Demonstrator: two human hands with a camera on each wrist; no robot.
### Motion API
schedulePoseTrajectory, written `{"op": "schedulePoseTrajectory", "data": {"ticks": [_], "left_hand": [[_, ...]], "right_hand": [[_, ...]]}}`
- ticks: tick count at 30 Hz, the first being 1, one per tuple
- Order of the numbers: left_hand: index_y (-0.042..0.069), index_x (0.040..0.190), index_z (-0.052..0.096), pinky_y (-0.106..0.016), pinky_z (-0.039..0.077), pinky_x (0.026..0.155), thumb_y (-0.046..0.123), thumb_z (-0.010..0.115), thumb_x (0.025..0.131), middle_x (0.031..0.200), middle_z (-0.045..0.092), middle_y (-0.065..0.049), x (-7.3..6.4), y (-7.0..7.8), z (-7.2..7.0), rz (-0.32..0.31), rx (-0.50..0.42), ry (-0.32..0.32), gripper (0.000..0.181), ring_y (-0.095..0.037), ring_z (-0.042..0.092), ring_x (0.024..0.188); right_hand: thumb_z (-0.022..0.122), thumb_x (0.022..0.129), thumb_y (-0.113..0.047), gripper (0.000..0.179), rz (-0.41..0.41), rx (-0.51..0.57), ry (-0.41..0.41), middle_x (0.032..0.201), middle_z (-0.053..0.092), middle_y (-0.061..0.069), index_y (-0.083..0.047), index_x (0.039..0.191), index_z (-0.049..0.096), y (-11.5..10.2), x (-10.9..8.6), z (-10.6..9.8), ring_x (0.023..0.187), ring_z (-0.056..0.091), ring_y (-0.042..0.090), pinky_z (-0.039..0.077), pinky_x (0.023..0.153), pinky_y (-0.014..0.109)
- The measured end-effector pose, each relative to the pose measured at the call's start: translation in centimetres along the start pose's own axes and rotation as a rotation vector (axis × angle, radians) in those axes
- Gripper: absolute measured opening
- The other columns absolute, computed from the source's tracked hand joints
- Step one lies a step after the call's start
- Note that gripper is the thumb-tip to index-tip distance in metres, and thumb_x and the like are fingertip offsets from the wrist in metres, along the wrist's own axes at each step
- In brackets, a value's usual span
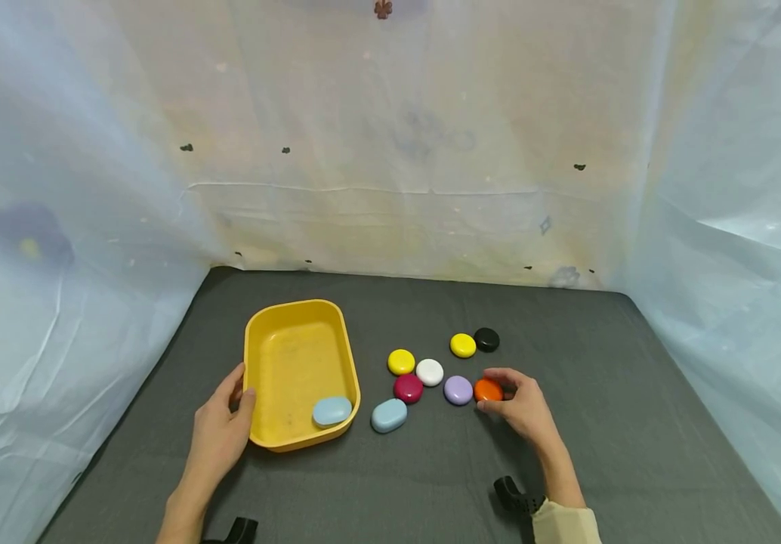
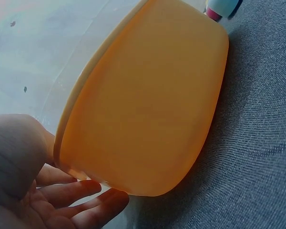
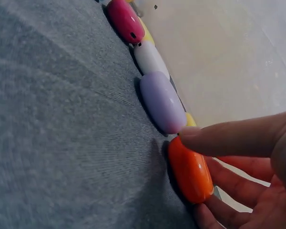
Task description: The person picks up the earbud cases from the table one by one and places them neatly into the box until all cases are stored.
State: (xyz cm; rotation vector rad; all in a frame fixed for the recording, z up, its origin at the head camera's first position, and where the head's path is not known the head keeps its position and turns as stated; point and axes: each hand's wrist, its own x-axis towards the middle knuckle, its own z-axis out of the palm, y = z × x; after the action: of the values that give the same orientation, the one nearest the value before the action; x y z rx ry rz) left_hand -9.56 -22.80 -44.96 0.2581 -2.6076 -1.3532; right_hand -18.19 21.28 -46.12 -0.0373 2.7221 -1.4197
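At the left, my left hand (image 1: 220, 429) holds the side of a yellow plastic tray (image 1: 261, 436), thumb at the rim and fingers along the outer wall. In the left wrist view several fingers (image 2: 102, 207) curl at the tray's lower edge. Inside the tray lies a light blue oval piece (image 1: 332, 412). My right hand (image 1: 523, 404) grips an orange glossy disc (image 1: 488, 390) between thumb and fingers, low at the cloth. A lilac disc (image 1: 458, 391) sits immediately left of the orange one, also seen near the thumb in the right wrist view.
Left of the lilac disc are white (image 1: 429, 372), dark red (image 1: 408, 388) and yellow (image 1: 401, 362) discs. A second light blue oval (image 1: 389, 415) lies near the tray. Farther back, another yellow disc (image 1: 462, 345) touches a black disc (image 1: 486, 339). Dark grey cloth (image 1: 390, 491) covers the table; plastic sheeting (image 1: 390, 227) encloses it.
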Motion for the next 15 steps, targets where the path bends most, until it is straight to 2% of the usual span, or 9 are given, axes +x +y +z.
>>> {"op": "schedulePoseTrajectory", "data": {"ticks": [9,15], "left_hand": [[-0.002,0.153,0.028,-0.052,0.044,0.097,0.022,0.044,0.107,0.145,0.042,-0.028,0.02,-0.05,0.00,0.013,0.002,0.001,0.054,-0.041,0.044,0.129],[-0.002,0.153,0.028,-0.052,0.044,0.097,0.021,0.044,0.107,0.145,0.042,-0.028,0.04,-0.10,-0.02,0.004,0.004,0.005,0.054,-0.042,0.044,0.129]], "right_hand": [[0.084,0.071,0.003,0.056,0.012,-0.066,-0.044,0.120,0.063,0.012,-0.002,0.124,0.066,0.09,0.28,0.15,0.099,0.056,0.027,0.045,0.090,0.047],[0.084,0.070,0.005,0.053,0.001,-0.088,-0.021,0.117,0.064,0.011,-0.004,0.120,0.068,0.21,0.34,0.28,0.097,0.056,0.026,0.046,0.088,0.045]]}}
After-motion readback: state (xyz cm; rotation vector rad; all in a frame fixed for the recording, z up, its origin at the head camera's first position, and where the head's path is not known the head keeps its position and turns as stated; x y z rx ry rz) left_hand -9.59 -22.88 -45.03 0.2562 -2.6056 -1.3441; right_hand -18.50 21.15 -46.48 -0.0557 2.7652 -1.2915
